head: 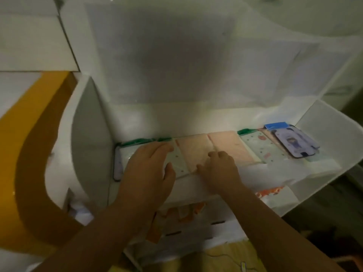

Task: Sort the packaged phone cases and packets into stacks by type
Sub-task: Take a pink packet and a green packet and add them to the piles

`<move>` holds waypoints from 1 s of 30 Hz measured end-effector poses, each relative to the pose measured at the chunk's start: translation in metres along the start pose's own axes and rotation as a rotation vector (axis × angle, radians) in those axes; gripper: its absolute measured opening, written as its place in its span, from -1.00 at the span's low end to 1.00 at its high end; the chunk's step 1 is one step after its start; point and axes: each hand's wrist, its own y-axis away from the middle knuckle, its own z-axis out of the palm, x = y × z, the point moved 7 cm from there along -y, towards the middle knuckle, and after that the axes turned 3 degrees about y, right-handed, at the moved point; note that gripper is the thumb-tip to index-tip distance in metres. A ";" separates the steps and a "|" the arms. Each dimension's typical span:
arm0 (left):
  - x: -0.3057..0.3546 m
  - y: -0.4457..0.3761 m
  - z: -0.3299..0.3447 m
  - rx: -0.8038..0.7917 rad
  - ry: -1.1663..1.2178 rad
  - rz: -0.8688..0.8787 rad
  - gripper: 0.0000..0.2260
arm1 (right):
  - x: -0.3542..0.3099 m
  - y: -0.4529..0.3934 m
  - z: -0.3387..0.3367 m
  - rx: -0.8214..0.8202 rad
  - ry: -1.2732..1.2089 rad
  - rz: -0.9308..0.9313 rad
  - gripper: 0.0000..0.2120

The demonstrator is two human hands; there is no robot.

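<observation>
Here, sorting looks well advanced: packaged phone cases (261, 149) and pink packets (229, 147) lie in a row inside the white bin (334, 134). Left hand (146, 169) rests flat and spread on the left stack; right hand (218, 169), fingers curled, touches a pink packet's near edge, gripping nothing visible.

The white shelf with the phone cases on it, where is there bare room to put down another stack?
The white shelf is bare along its front edge, right of the right hand, below the pink packets and spotted case. The back row is crowded from the left hand to the blue-topped case.
</observation>
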 end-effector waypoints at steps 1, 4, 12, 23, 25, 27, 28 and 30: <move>-0.003 -0.004 -0.002 0.018 -0.022 -0.023 -0.61 | -0.002 -0.011 0.002 -0.012 0.055 -0.005 -0.43; -0.014 -0.015 -0.004 0.045 -0.077 -0.071 -0.60 | -0.011 -0.034 0.007 -0.055 0.102 -0.029 -0.28; -0.019 -0.005 -0.001 0.058 -0.214 -0.233 -0.62 | -0.014 -0.065 0.009 -0.080 -0.094 -0.022 0.23; -0.022 0.008 0.015 0.080 -0.270 -0.374 -0.59 | 0.014 -0.091 0.007 -0.257 -0.757 -0.118 -0.18; -0.020 0.009 0.021 0.071 -0.266 -0.402 -0.54 | 0.024 -0.090 0.015 -0.375 -0.906 -0.073 -0.38; -0.021 0.008 0.024 0.063 -0.260 -0.441 -0.47 | 0.026 -0.086 0.011 -0.426 -1.035 -0.074 -0.64; -0.024 0.006 0.026 0.052 -0.262 -0.462 -0.43 | 0.026 -0.084 0.007 -0.438 -1.091 -0.078 -0.71; -0.031 0.003 0.032 0.009 -0.301 -0.504 -0.36 | 0.025 -0.085 0.003 -0.438 -1.189 -0.086 -0.76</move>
